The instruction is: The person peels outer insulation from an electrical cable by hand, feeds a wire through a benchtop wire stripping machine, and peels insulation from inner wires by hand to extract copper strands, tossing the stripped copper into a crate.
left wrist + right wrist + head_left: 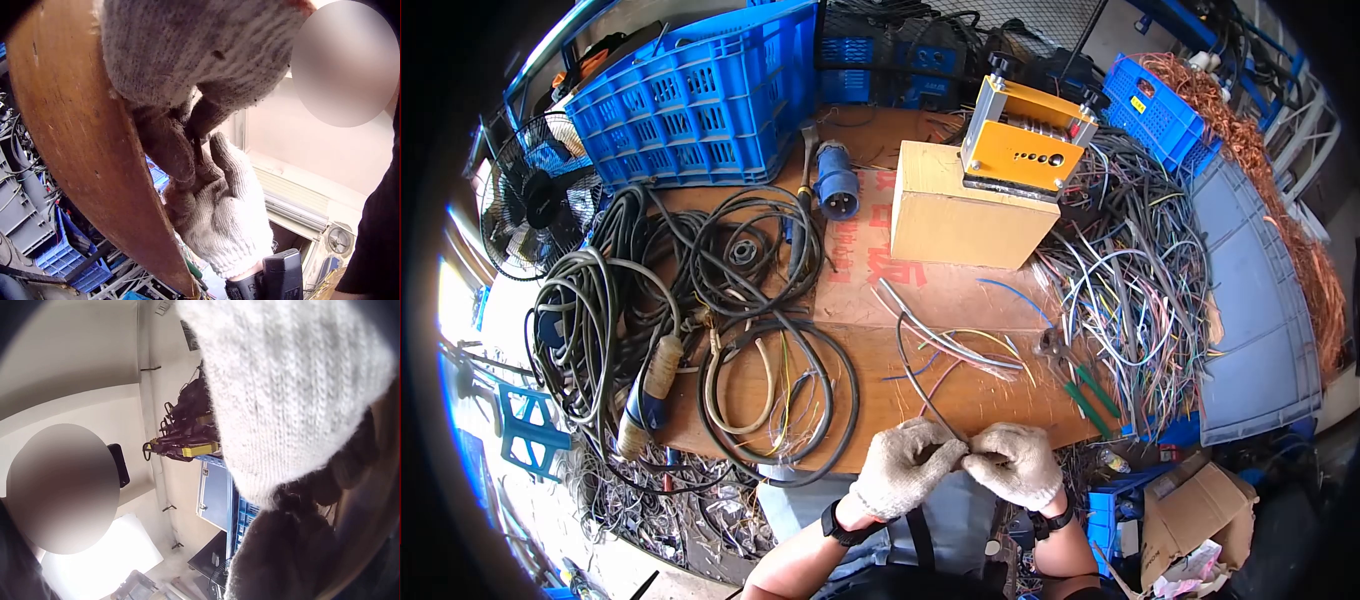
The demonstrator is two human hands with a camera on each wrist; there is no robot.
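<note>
Left hand (pixel 907 466) and right hand (pixel 1014 466): rough, matt knitted cloth gloves. Between their fingertips, the cable (pixel 912 373) shows a smooth, plastic-looking sheath. Ahead of the hands, the bench (pixel 880 400) is faintly glossy wood, overlaid farther off with matt cardboard (pixel 850 303); beyond, a smooth, matt block (pixel 970 220) bears a machine (pixel 1010 152) of glossy painted metal. Just ahead of the right hand, the pliers (pixel 1087 408) combine dull metal with smooth, plastic-looking grips.
</note>
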